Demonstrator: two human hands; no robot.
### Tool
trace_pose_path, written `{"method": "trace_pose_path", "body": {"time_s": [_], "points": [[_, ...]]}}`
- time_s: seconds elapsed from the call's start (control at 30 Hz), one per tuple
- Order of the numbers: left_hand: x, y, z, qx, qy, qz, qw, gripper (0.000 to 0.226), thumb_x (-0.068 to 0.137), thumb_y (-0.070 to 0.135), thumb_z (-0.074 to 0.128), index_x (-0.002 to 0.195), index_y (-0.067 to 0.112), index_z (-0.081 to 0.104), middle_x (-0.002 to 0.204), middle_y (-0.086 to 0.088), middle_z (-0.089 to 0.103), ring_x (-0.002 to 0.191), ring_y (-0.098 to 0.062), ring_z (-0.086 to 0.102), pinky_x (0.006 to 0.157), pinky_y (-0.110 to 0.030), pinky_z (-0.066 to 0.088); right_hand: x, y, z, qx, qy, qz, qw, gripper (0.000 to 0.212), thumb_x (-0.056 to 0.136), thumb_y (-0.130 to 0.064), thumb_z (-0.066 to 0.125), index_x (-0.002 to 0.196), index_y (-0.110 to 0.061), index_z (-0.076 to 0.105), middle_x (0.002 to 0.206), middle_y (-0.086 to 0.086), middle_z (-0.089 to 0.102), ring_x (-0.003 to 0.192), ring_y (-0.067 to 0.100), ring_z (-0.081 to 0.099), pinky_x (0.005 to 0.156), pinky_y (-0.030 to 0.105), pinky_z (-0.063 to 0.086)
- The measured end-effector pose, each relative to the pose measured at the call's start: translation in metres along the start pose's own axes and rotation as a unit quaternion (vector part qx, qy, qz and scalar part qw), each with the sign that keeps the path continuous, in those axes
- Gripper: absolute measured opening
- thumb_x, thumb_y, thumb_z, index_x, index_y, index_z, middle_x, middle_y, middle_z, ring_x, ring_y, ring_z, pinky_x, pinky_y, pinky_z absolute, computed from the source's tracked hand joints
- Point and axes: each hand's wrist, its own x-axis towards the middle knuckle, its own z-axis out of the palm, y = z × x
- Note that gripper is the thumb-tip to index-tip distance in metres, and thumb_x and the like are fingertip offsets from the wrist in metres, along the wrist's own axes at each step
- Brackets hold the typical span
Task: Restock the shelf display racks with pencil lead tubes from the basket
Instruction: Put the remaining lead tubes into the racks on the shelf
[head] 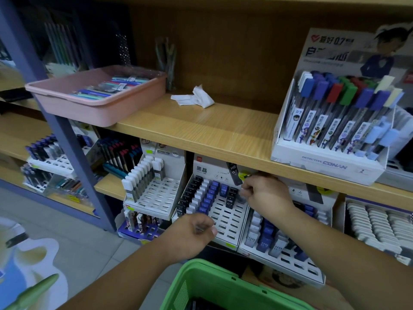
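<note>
Green basket sits lowest; left hand grips a dark lead tube, right hand pinches a pale tube at the rack.

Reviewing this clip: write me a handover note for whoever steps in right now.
Left hand: grips a few spare tubes in front of the middle rack.
Right hand: pinches what looks like a single tube at the rack's back rows.
Done: the three left columns are full and the next one is started.
Left: most slots on the rack's right side are empty. The green basket sits below; its contents are barely visible.
</note>
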Motion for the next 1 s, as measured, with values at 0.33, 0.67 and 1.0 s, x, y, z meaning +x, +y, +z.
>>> {"method": "trace_pose_path", "body": {"time_s": [0.33, 0.67, 1.0], "points": [[-0.002, 0.006, 0.001, 0.009, -0.001, -0.008, 1.000, 0.036, 0.099, 0.043, 0.066, 0.130, 0.024, 0.067, 0.118, 0.016, 0.066, 0.112, 0.000, 0.063, 0.103, -0.023, 0.048, -0.002, 0.004, 0.002, 0.007, 0.000, 0.017, 1.000, 0.014, 0.097, -0.022, 0.061, 0.096, -0.029, 0.074, 0.103, -0.009, 0.072, 0.099, 0.022, 0.064, 0.082, 0.030, 0.050], [0.000, 0.013, -0.002, 0.011, -0.006, -0.017, 1.000, 0.039, 0.099, 0.042, 0.066, 0.133, 0.023, 0.065, 0.123, 0.016, 0.064, 0.115, -0.002, 0.062, 0.106, -0.025, 0.048, 0.002, -0.008, -0.005, -0.105, -0.115, -0.015, 0.988, 0.062, 0.090, -0.077, 0.049, 0.127, -0.031, 0.068, 0.134, -0.007, 0.054, 0.124, 0.020, 0.052, 0.101, 0.040, 0.047], [-0.052, 0.038, -0.002, 0.090, 0.000, 0.024, 0.996, 0.036, 0.099, 0.039, 0.065, 0.131, 0.022, 0.064, 0.125, 0.006, 0.066, 0.111, -0.012, 0.066, 0.099, -0.032, 0.055, -0.082, -0.040, -0.048, -0.068, 0.035, -0.158, 0.984, 0.033, 0.097, -0.060, 0.052, 0.091, -0.033, 0.070, 0.092, -0.011, 0.060, 0.094, 0.015, 0.060, 0.066, 0.030, 0.045]]}}
